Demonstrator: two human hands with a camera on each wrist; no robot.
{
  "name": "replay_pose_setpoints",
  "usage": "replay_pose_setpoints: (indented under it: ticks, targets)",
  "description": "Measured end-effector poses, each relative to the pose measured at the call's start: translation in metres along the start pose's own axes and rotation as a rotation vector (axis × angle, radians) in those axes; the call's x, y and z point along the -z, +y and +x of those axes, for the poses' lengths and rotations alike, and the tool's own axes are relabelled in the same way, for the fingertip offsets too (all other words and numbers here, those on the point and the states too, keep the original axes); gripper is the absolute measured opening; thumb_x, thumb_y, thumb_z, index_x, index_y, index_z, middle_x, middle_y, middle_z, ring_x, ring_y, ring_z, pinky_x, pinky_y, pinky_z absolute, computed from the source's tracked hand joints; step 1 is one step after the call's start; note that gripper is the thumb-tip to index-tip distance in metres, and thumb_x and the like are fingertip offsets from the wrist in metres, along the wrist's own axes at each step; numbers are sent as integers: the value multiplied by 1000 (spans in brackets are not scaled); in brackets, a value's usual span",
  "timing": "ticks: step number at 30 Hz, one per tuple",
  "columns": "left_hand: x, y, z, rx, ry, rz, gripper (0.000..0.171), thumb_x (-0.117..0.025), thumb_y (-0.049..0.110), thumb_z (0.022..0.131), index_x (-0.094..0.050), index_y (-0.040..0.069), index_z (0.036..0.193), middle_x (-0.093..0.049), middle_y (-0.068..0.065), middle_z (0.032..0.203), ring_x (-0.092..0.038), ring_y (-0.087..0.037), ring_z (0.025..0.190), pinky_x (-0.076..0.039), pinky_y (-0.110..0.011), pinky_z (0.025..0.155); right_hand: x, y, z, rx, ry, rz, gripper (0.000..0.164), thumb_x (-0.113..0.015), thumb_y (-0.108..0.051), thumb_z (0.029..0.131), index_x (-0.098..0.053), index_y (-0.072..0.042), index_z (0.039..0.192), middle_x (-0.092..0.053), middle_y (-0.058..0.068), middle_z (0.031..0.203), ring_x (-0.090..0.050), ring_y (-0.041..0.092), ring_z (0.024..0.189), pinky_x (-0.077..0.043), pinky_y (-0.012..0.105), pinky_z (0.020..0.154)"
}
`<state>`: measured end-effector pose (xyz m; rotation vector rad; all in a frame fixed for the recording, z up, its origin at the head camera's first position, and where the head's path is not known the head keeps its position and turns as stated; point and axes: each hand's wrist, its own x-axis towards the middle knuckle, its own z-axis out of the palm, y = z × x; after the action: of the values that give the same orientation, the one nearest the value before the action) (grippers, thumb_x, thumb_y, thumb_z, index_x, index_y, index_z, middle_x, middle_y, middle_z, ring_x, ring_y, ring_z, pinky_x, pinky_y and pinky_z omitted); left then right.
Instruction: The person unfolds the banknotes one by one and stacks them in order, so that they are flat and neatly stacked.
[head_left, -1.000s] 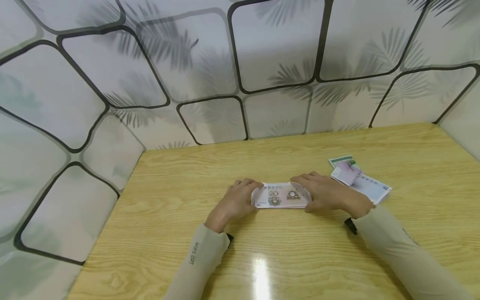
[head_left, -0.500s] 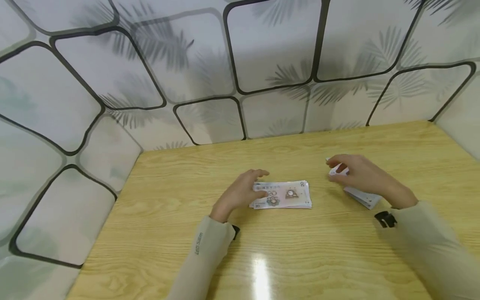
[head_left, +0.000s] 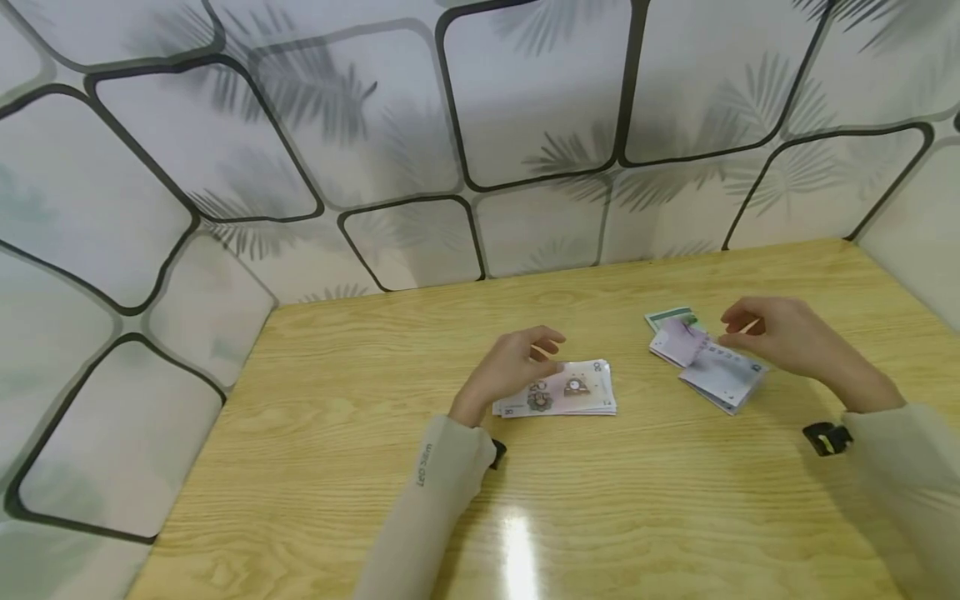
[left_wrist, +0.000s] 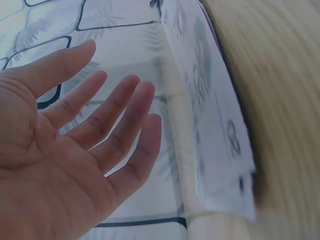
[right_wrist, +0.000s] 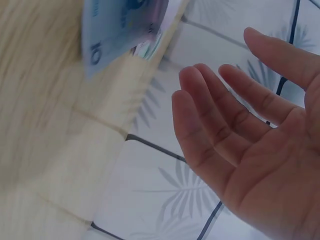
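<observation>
A stack of pinkish-white banknotes point(head_left: 577, 390) marked 20 lies flat near the middle of the table, its edges slightly uneven. Over its left part is my left hand point(head_left: 517, 362), holding nothing; in the left wrist view the fingers are loosely bent and apart from the notes point(left_wrist: 212, 105). To the right lie overlapping notes: a bluish one point(head_left: 722, 375) marked 10, a purple one point(head_left: 681, 342) and a green one point(head_left: 660, 317). My right hand point(head_left: 791, 337) hovers just right of them with relaxed fingers, the palm bare in the right wrist view.
The wood-grain table point(head_left: 360, 450) meets a wall panel point(head_left: 547, 233) with leaf patterns at the back. Further panels stand at left and right. A dark wrist strap point(head_left: 827, 438) shows at the right sleeve.
Both hands have let go of the 20 stack's ends. My right hand moved right, past the overlapping notes to their far side. My left hand shifted slightly right and up over the stack.
</observation>
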<state>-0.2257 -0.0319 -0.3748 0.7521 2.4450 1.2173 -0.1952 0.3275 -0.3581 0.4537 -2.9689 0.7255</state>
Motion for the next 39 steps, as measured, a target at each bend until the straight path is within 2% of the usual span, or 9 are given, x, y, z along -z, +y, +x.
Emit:
replay_pose_setpoints:
  ticks: [5,9,15,20,26,31,39]
  targets:
    - [-8,6,6,-13,10,-39,35,-66,6,99,-62,-1,134,-66,-18,124,-63,-29,110,-56,-30,88,3,7,-5,-28,-8,-17,22,-73,-5,92,-66,12,104,-71,17,92,-68,35,83,-54,39,67]
    - [-16,10,10,-5,-9,-30,34,-66,7,99,-63,0,133,-67,-15,121,-64,-27,107,-55,-28,87,4,13,-9,-34,12,-35,21,-72,-4,92,-66,12,103,-71,18,90,-68,38,82,-54,43,66]
    - [-23,15,15,-8,-21,-20,35,-67,9,99,-63,1,133,-68,-13,119,-65,-26,106,-55,-28,87,9,22,-17,-104,0,-21,25,-69,-8,96,-64,14,107,-70,22,92,-67,29,74,-52,33,58]
    - [-29,19,19,-9,-23,-76,34,-67,10,99,-63,2,132,-69,-11,116,-66,-22,103,-55,-24,81,12,29,-26,-167,-43,32,29,-65,-10,99,-61,16,111,-70,19,91,-67,23,67,-53,28,53]
    - [-36,24,23,-16,-33,-119,33,-66,8,100,-64,2,132,-69,-9,114,-65,-18,98,-56,-22,70,10,35,-32,-192,-69,71,29,-63,-8,101,-59,18,112,-70,15,89,-67,22,68,-58,29,56]
    - [-41,29,27,-20,-40,-127,32,-66,7,99,-65,1,131,-69,-9,113,-65,-19,98,-54,-21,72,10,39,-34,-191,-77,97,27,-61,-5,101,-58,20,111,-70,17,89,-67,22,68,-59,30,57]
    - [-53,34,35,-36,-59,-94,31,-68,11,99,-66,3,129,-70,-6,111,-65,-13,94,-53,-19,76,9,43,-38,-205,-96,144,23,-59,2,100,-57,22,111,-69,16,87,-68,23,69,-60,32,58]
